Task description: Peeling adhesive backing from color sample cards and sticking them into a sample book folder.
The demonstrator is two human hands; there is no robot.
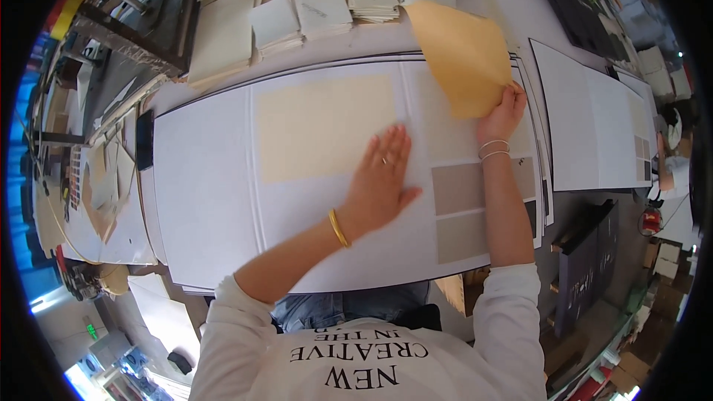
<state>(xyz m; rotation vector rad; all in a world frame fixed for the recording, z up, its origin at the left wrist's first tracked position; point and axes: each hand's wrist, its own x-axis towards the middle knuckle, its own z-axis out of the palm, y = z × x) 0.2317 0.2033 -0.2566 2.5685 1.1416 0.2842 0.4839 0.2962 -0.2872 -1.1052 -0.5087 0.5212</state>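
Observation:
A large white folding board [200,200] lies in front of me, with two crease lines running across it. My left hand [380,178] rests flat on it, fingers stretched out, beside a pale cream rectangle [319,130]. At the board's far right, my right hand [505,113] pinches the near corner of a yellow-tan sheet of paper [464,56]. That sheet is lifted and bends upward away from the board. Below it, grey-beige swatches [457,189] sit in a grid, partly hidden by my right forearm.
Stacks of small white cards [323,9] stand along the far side. A metal frame [122,37] is at the far left, with a dark phone-like object [145,139] by the board's left edge. Another open white board [575,119] lies to the right.

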